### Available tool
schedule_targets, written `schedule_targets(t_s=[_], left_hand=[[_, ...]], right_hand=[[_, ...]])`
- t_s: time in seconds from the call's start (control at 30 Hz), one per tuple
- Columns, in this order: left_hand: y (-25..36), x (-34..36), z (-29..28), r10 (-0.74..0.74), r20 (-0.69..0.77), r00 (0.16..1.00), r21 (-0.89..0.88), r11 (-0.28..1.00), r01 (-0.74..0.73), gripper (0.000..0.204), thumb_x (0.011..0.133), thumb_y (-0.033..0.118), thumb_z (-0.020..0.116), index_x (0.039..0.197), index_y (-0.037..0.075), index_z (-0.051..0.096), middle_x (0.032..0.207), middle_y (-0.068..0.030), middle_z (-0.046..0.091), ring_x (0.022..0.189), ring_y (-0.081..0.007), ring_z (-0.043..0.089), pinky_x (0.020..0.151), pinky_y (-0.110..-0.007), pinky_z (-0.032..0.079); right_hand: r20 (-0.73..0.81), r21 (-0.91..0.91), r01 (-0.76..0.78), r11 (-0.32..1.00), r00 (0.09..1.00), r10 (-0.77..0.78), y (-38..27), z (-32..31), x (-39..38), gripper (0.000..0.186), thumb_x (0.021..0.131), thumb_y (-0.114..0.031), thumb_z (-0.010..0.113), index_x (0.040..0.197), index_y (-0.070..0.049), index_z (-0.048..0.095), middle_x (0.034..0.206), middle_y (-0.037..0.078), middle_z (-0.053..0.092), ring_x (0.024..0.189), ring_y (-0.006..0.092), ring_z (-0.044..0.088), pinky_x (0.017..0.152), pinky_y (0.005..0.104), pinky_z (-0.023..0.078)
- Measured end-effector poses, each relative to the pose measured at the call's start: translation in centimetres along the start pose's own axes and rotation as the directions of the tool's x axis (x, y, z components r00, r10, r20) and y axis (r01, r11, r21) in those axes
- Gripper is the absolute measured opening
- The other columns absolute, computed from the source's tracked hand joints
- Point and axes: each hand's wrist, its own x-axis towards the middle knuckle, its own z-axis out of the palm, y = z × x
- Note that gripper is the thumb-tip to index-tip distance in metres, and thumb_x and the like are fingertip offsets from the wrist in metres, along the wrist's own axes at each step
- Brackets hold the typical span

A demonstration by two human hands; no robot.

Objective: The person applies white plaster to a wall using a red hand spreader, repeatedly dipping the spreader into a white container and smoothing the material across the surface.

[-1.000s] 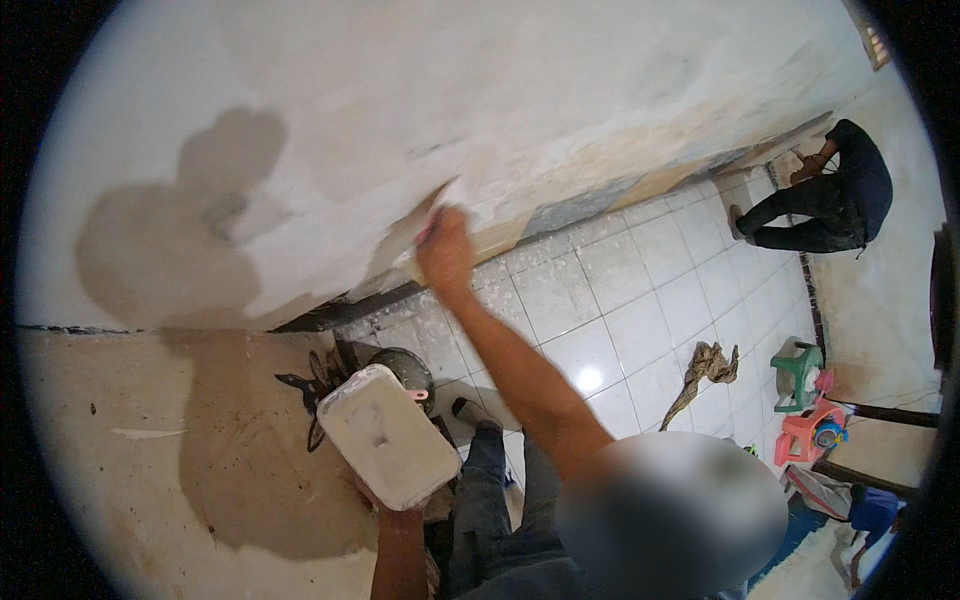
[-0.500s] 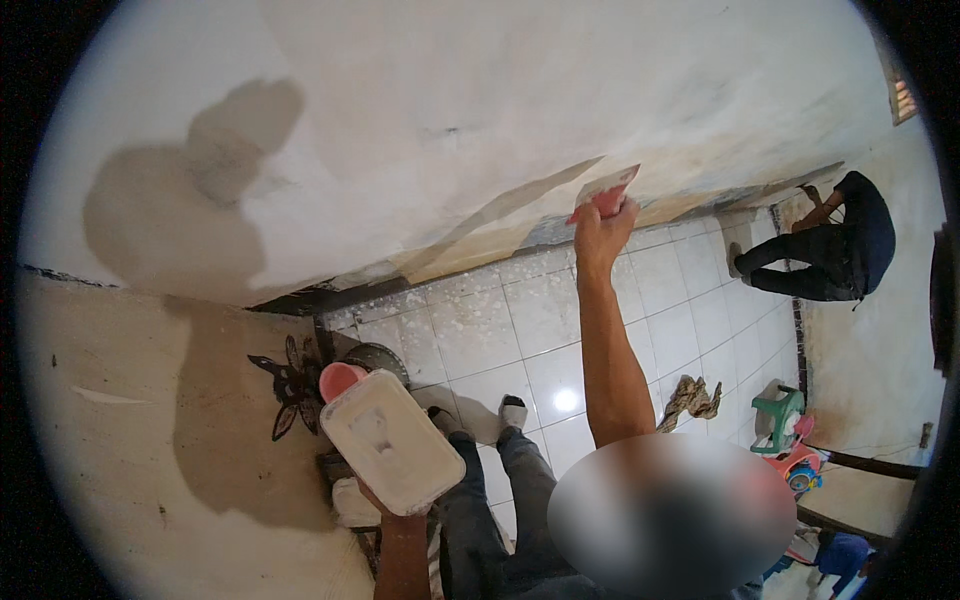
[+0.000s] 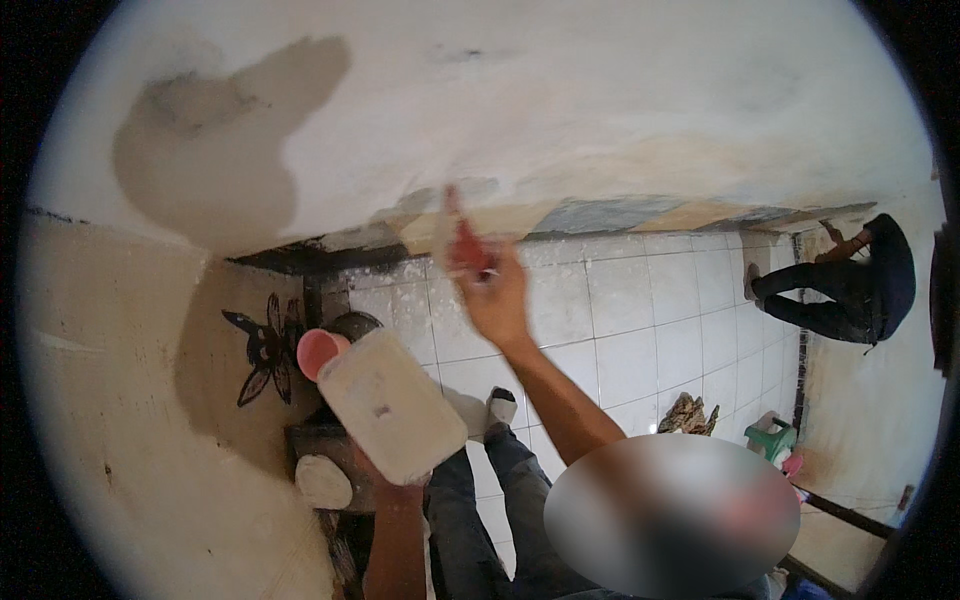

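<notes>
— Firstly, where is the red scraper (image 3: 468,250) noted?

— Near the foot of the pale wall (image 3: 620,110), tip directed at it. Contact cannot be judged, as the tip is blurred.

— How is it gripped?

— By the right hand (image 3: 502,295); the fingers are curled in around it, with little gap seen. Exact finger placement is lost to blur. The arm is held outstretched, presumably so that the low strip of wall can be reached.

— And the left hand (image 3: 376,466)?

— By it the pale tub (image 3: 436,452) is grasped, from below and at the near end. The fingers are mostly hidden, so their spread cannot be told. The tub is held close to the body, probably for steadiness and easy access.

— Surroundings?

— Just beyond the tub, a pink cup (image 3: 318,353) is seen. Farther out, a crumpled brown cloth (image 3: 688,414) is found on the tiled floor (image 3: 625,295); well apart, a bent co-worker (image 3: 888,285) is observed.
</notes>
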Motion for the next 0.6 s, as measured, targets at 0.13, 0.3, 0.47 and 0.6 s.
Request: schedule_targets(t_s=[0.13,0.3,0.47,0.6], left_hand=[[-1.3,2.4,-0.3,0.006,0.006,1.0,-0.001,1.0,-0.006,0.062,0.1,0.056,0.04,0.147,0.016,0.041,0.142,-0.0082,0.052,0.126,-0.031,0.055,0.104,-0.054,0.047],[-3.5,4.8,0.0,-0.015,0.033,0.999,-0.014,1.0,0.015,0.062,0.1,0.054,0.041,0.149,0.016,0.039,0.143,-0.0084,0.051,0.128,-0.0315,0.054,0.104,-0.054,0.047],[-5.9,7.1,1.7,-0.07,0.188,0.98,-0.173,0.98,0.103,0.056,0.102,0.05,0.04,0.146,0.014,0.043,0.139,-0.0098,0.054,0.124,-0.0309,0.056,0.103,-0.053,0.049],[-6.8,7.8,2.7,-0.062,0.111,0.992,-0.084,0.994,0.071,0.056,0.105,0.048,0.035,0.146,0.011,0.043,0.135,-0.0106,0.057,0.12,-0.0275,0.059,0.102,-0.046,0.051]], right_hand=[[-0.177,0.473,-0.117,0.873,0.958,0.224,-2.3,-7.7,-1.9,0.033,0.092,-0.014,0.07,0.115,0.0,0.052,0.095,0.011,0.065,0.075,0.017,0.064,0.06,0.0296,0.053],[-0.055,0.523,-0.215,0.825,0.957,0.284,-8.0,-11.3,-4.7,0.023,0.095,-0.01,0.064,0.114,0.0,0.055,0.094,0.01,0.066,0.069,0.013,0.061,0.052,0.0257,0.048],[0.149,0.117,-0.332,0.936,0.938,0.314,-8.6,-10.8,-5.5,0.016,0.096,-0.008,0.062,0.108,0.002,0.061,0.09,0.009,0.069,0.076,0.0126,0.063,0.064,0.0269,0.051],[0.171,-0.134,-0.261,0.956,0.944,0.282,-7.4,-10.5,-5.7,0.021,0.094,-0.009,0.063,0.11,0.004,0.061,0.089,0.012,0.07,0.075,0.0134,0.064,0.07,0.0286,0.052]])
